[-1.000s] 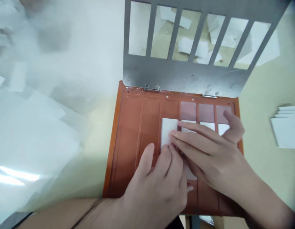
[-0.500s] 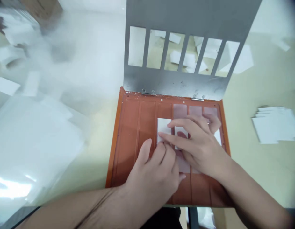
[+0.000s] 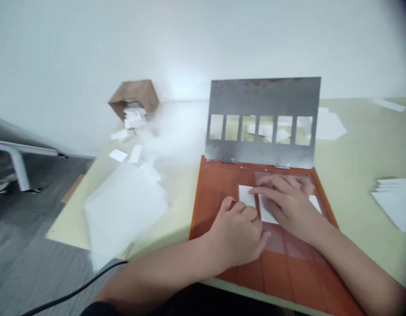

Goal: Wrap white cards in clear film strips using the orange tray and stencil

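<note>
An orange-brown board point(image 3: 212, 188) with shallow grooves lies before me, its grey metal lid point(image 3: 265, 96) with a row of cut-out windows standing up on hinges. A white card point(image 3: 246, 195) rests on the board, its lower end at the curled fingers of my left hand point(image 3: 240, 232). My right hand point(image 3: 290, 204) lies over the board with fingers stretched out, its index fingertip touching that card's edge. Beneath the right hand a second white card point(image 3: 268, 213) shows in part, on a clear film point(image 3: 275, 239). Part of another white card point(image 3: 315, 203) appears beyond the wrist.
A fanned stack of white cards point(image 3: 395, 199) lies at the right. To the left are clear plastic sheets point(image 3: 127, 206), loose white cards point(image 3: 118, 155) and a tipped brown box point(image 3: 140, 94) with white pieces spilling out. A black cable point(image 3: 81, 289) runs past the table's left front edge.
My view has tilted up and swung left, bringing the wall, floor and box into sight. My left thumb has drawn in toward the fingers. Both hands stay over the cards.
</note>
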Tool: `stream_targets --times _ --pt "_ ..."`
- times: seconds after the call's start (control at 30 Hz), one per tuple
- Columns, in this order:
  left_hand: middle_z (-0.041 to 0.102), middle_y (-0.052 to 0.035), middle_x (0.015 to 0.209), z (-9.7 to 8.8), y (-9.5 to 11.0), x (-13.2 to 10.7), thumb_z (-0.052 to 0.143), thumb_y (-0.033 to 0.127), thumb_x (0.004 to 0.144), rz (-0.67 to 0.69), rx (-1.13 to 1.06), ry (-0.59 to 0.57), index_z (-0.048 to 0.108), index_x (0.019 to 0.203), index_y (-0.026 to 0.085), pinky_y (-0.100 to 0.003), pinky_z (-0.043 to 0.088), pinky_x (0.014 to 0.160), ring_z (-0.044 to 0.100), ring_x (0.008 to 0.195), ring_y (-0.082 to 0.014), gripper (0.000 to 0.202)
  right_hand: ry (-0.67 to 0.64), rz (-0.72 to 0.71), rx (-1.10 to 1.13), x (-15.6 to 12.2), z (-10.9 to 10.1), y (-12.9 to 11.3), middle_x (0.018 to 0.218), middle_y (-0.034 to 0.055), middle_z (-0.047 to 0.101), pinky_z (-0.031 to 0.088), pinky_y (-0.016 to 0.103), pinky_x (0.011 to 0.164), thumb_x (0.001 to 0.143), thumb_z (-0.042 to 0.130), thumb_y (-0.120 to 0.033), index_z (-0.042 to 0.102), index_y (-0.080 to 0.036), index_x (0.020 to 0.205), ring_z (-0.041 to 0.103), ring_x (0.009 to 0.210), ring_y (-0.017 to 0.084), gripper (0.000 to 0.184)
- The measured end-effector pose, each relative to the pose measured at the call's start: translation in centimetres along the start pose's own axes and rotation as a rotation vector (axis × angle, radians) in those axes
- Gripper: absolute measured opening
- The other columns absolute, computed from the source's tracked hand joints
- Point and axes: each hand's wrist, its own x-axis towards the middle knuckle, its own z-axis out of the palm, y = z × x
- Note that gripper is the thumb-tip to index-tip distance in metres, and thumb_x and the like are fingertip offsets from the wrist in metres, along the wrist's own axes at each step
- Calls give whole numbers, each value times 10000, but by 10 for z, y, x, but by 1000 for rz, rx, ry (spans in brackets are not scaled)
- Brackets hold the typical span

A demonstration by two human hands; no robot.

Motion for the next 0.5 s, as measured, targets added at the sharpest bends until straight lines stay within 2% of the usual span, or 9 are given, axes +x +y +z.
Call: stream_targets --times 0.1,0.17,0.3,0.5 --pt "681 -61 826 1 -3 2 482 387 949 -8 -6 -89 723 878 130 -443 411 830 629 800 -217 360 46 14 -74 -3 9 7 1121 59 653 326 455 842 949 389 -164 693 -336 1170 565 953 246 413" --pt "686 -67 833 1 -5 3 493 389 944 -13 -2 -112 723 887 127 -445 408 837 637 818 -217 354 12 -43 -29 -4 15 11 1128 51 655 336 469 862 955 370 -177 692 -373 1170 576 1008 257 434" --pt "696 -65 861 1 -8 3 470 384 955 2 12 -123 722 901 128 -465 414 827 651 853 -239 363 45 -21 -61 -6 24 16 1171 72 651 348 527 870 952 359 -232 684 -373 1194 580 1022 295 430" --pt "712 -55 982 3 -16 4 498 387 945 29 -15 -134 714 940 156 -408 411 796 660 925 -233 317 24 -25 9 -11 32 25 1193 72 661 383 550 898 955 368 -345 714 -385 1110 587 1075 314 382"
